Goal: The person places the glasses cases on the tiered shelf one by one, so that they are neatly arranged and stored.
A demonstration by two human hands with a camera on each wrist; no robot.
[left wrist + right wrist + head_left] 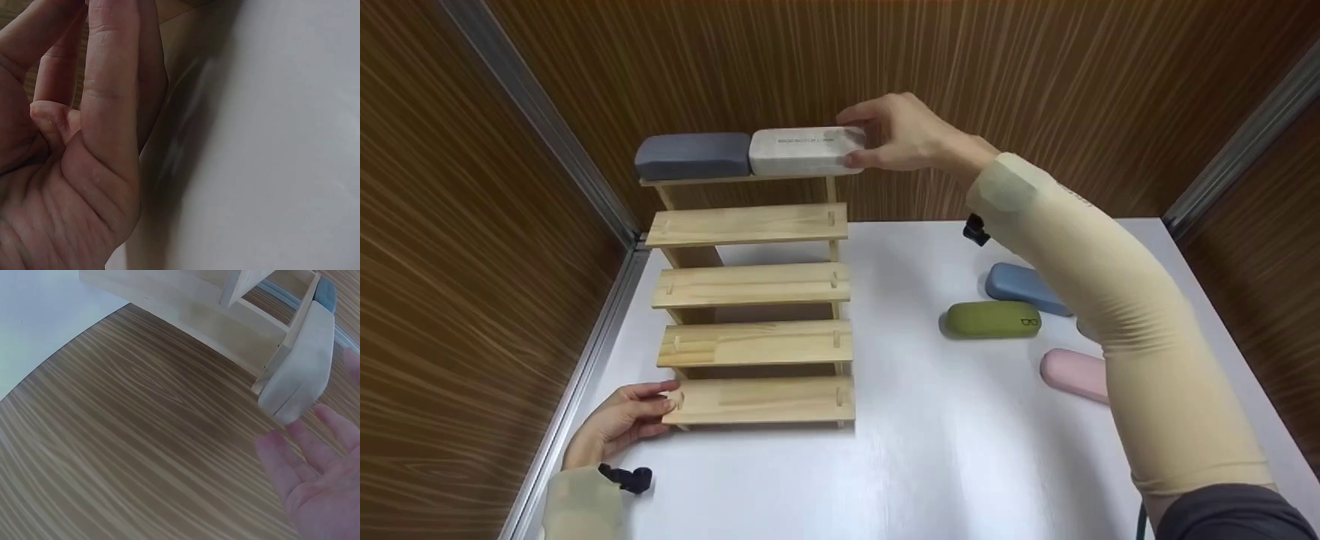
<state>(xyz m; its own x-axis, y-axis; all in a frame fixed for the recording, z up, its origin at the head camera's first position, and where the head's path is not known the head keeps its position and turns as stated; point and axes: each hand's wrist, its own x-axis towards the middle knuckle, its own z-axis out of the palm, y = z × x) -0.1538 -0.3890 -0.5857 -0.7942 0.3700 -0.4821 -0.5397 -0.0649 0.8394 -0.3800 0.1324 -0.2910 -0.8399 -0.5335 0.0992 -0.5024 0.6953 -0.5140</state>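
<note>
A white glasses case point(802, 152) with print on its side lies on the top board of a stepped wooden rack point(757, 285). Its left end meets a dark blue-grey glasses case point(694, 156) on the same board. My right hand point(911, 135) is around the white case's right end; in the right wrist view, its fingers point(304, 453) are spread near that end and the thumb stands apart from the case. At the lowest board's left end, my left hand point(622, 416) grips the rack's edge between thumb and fingers; the left wrist view hides the contact.
On the white table point(915, 465), right of the rack, lie a green glasses case point(992, 319), a blue one point(1024, 286) and a pink one point(1076, 373). My right sleeve partly covers this group. Wood-grain walls point(1035, 67) enclose the table at the back and sides.
</note>
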